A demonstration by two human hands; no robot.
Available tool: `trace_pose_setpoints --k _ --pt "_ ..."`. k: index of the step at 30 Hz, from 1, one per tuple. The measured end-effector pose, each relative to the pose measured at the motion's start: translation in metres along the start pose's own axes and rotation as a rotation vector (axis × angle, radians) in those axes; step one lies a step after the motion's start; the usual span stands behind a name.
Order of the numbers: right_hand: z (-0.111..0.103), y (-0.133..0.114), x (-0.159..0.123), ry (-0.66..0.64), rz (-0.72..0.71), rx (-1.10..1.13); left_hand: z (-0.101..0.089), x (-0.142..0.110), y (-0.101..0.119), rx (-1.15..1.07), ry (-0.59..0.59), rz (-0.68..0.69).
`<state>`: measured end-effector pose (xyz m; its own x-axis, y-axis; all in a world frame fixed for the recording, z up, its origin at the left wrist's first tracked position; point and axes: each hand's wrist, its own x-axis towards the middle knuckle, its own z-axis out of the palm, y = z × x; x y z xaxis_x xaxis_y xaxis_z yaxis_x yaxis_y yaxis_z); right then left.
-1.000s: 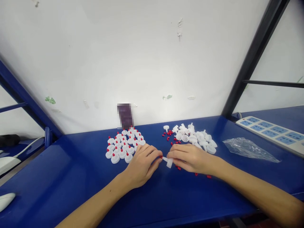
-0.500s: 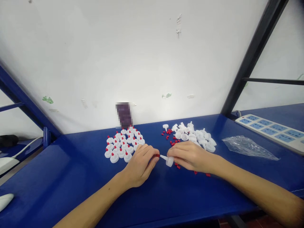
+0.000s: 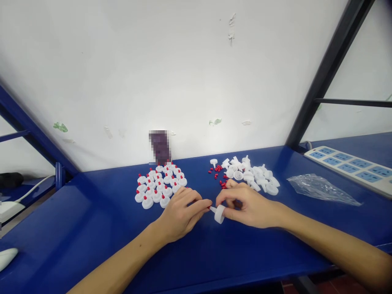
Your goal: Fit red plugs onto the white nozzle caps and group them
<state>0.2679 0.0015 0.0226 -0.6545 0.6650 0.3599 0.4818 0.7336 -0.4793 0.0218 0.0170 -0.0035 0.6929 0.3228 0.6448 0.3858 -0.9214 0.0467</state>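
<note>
Between thumb and fingers, my left hand (image 3: 183,213) pinches a small red tip cap (image 3: 208,207), mostly hidden by the fingertips. The narrow end of a white nozzle cap (image 3: 219,214) meets it. My right hand (image 3: 249,204) grips that nozzle cap by its wide base, which is tilted on its side. Beyond my left hand stand several white nozzle caps with red tips (image 3: 157,197), upright in a cluster. Past my right hand lies a pile of bare white nozzle caps (image 3: 262,176), with loose red tip caps (image 3: 218,168) scattered beside it.
A crumpled clear plastic bag (image 3: 321,188) lies right of the pile, before a white power strip (image 3: 352,165) with blue sockets. A pixelated dark object (image 3: 160,147) leans at the wall. At the left edge are a white rounded object (image 3: 7,258) and a cable (image 3: 35,188).
The nozzle cap's tip has met the red tip cap in my left fingers; a gap showed between them before. My right hand has turned the nozzle cap's base and shifted its grip.
</note>
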Motion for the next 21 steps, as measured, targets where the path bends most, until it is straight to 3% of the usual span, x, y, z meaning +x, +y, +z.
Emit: trace_pose_setpoints --k 7,12,21 --pt "0.0028 -0.0008 0.0022 -0.165 0.018 0.231 0.0011 -0.0019 0.0001 0.021 0.194 0.098" --pt "0.0044 -0.0051 0.0044 -0.222 -0.027 0.173 0.0033 -0.0002 0.0046 0.045 0.187 0.174" --pt "0.0084 -0.0055 0.0030 -0.190 -0.040 0.207 0.0009 0.0027 0.0050 0.120 0.208 0.276"
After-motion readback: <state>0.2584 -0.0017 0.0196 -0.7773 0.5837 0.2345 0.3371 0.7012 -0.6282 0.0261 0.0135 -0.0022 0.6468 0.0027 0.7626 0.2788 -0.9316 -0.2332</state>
